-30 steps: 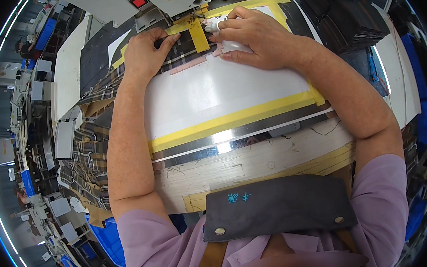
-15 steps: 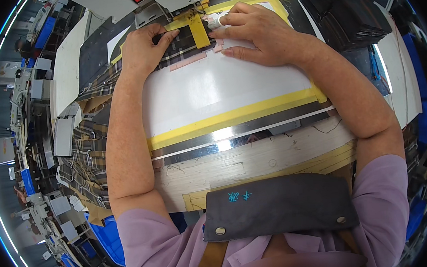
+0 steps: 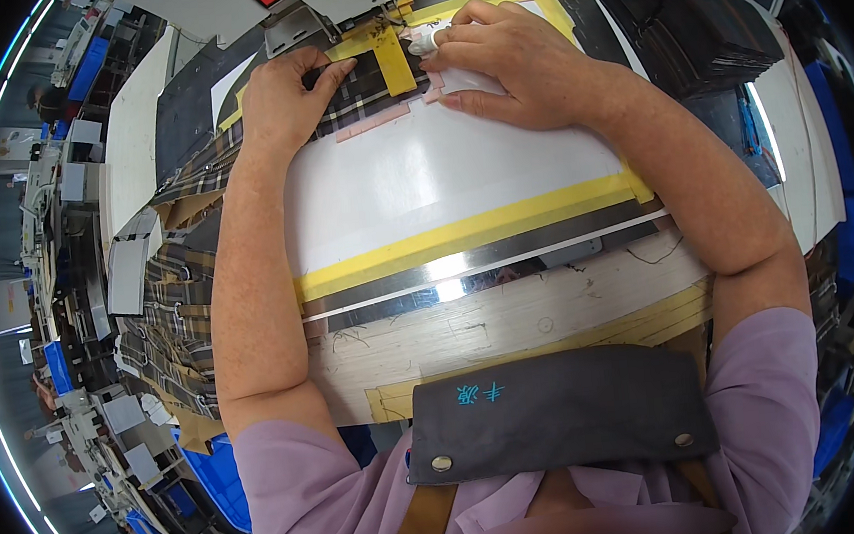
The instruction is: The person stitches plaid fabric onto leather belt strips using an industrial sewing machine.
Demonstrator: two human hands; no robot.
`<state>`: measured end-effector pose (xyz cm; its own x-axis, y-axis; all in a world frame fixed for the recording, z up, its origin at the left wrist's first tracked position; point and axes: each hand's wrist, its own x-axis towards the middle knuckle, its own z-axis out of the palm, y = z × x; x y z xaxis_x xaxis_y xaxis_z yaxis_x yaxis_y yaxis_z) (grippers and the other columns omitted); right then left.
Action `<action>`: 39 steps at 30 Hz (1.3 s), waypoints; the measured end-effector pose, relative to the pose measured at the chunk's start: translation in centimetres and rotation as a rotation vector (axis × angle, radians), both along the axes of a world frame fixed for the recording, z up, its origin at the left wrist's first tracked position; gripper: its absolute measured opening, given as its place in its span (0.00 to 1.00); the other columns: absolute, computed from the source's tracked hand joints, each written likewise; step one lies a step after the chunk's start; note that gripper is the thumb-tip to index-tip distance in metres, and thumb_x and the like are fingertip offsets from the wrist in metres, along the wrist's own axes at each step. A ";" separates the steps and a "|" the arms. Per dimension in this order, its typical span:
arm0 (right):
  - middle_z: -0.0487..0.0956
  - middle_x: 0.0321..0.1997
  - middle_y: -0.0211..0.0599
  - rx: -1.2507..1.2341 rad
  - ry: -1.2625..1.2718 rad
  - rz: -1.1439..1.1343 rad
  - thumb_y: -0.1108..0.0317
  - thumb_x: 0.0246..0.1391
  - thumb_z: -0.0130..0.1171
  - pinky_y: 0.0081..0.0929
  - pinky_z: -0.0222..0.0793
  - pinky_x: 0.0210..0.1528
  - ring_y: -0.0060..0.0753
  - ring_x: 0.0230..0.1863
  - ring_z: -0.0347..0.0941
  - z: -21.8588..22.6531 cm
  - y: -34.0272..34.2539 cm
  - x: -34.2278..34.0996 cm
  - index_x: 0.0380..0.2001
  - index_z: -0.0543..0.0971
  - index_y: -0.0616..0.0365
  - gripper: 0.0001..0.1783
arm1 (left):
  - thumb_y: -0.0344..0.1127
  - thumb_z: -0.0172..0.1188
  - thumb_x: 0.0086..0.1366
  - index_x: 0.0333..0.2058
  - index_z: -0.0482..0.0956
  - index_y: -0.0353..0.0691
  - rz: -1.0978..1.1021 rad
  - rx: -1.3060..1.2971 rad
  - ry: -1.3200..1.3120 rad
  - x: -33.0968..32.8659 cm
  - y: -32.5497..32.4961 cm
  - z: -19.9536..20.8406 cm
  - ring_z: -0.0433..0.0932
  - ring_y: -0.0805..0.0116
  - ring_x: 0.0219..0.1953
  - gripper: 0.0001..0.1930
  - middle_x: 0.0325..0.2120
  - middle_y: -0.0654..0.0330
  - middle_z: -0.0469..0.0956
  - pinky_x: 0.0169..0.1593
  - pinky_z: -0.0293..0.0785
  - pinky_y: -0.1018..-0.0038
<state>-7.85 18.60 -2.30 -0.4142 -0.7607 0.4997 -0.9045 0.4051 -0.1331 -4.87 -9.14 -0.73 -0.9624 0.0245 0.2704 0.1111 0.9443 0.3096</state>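
Dark plaid cloth (image 3: pixel 361 89) lies at the fingertips of the person's left hand (image 3: pixel 284 103), thumb near forefinger; whether they pinch it, I can't tell. Between both hands' fingers sits a flat yellow strip (image 3: pixel 394 64). Fingers of the right hand (image 3: pixel 527 68) spread apart over a glossy white sheet (image 3: pixel 440 181).

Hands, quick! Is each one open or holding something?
Left hand: curled at the cloth; can't tell if gripping.
Right hand: open, spread over the sheet.
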 end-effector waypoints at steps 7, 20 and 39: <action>0.81 0.43 0.34 0.007 0.000 -0.013 0.51 0.58 0.63 0.38 0.69 0.56 0.37 0.53 0.71 -0.3 -0.1 -0.1 0.44 0.82 0.53 0.19 | 0.51 0.68 0.61 0.34 0.85 0.40 -0.004 0.005 -0.012 -0.2 0.0 -0.1 0.73 0.68 0.21 0.18 0.22 0.58 0.82 0.30 0.70 0.70; 0.80 0.44 0.34 0.002 -0.022 0.024 0.54 0.57 0.63 0.37 0.68 0.56 0.37 0.53 0.70 -0.2 0.1 -0.4 0.45 0.81 0.53 0.18 | 0.58 0.66 0.61 0.35 0.85 0.41 0.037 -0.060 -0.008 0.0 0.3 0.2 0.75 0.64 0.21 0.22 0.20 0.57 0.81 0.29 0.71 0.66; 0.78 0.46 0.43 -0.009 -0.059 0.066 0.61 0.57 0.60 0.40 0.68 0.56 0.47 0.53 0.71 0.8 0.2 -0.2 0.47 0.79 0.57 0.17 | 0.59 0.64 0.53 0.53 0.76 0.48 0.374 -0.350 -0.395 15.4 -25.9 4.7 0.77 0.57 0.57 0.32 0.50 0.57 0.81 0.64 0.57 0.58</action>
<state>-8.08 18.76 -1.54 -0.3923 -0.7827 0.4832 -0.9197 0.3436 -0.1901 10.48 -35.00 4.01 -0.9486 -0.3088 -0.0689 -0.3039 0.9499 -0.0733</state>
